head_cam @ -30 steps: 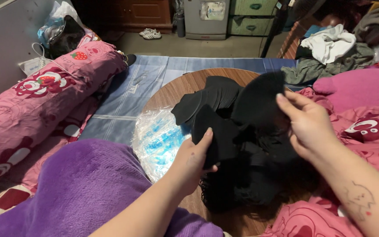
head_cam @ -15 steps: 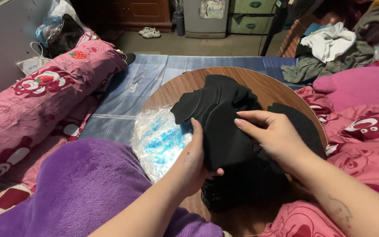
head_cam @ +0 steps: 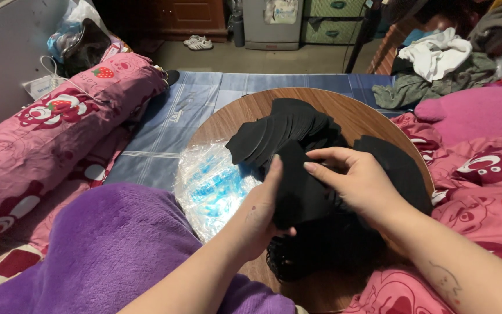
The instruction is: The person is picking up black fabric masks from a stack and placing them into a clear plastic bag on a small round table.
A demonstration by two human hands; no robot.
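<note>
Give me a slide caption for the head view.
Both hands, left hand and right hand, grip black fabric pieces on a round wooden table.

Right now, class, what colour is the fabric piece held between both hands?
Black fabric piece, plain; the head view shows it.
</note>
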